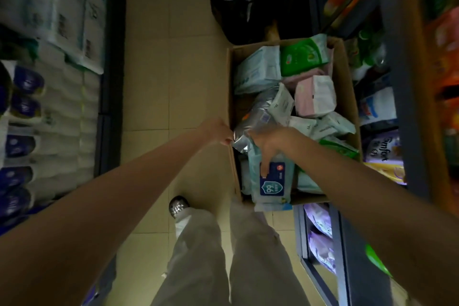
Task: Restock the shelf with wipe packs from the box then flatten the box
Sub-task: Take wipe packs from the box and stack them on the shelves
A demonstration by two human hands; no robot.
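The person is standing over the box [346, 97] in the aisle, both arms reaching down into it. The right hand [270, 141] is spreading across a blue-labelled pack [272, 181] at the near end, its fingers [265, 165] curling down over the top of the pack and apparently gripping it, though how firm the hold is cannot be told. The left hand [218, 131] is pinching at the box's left wall, fingers nearly closed on the rim or on the silvery pack [250, 126] just beside it; which of the two is not clear. The box is sitting on the tiled floor [161, 69], beside the shelf [407, 112] on the right, and it is looking far from empty: pale blue, green and pink packs are lying jumbled and tilted against each other. The risk here is slippage. These packs are soft, pillowy and wrapped in glossy film, so a one-handed top grip is likely to let the blue-labelled pack sag or slide out, especially as it is already hanging over the near edge. Pulling it up could also be dragging neighbours along, since they are leaning on each other. The cardboard wall is thin and flexing is likely if the left hand is bearing on it.
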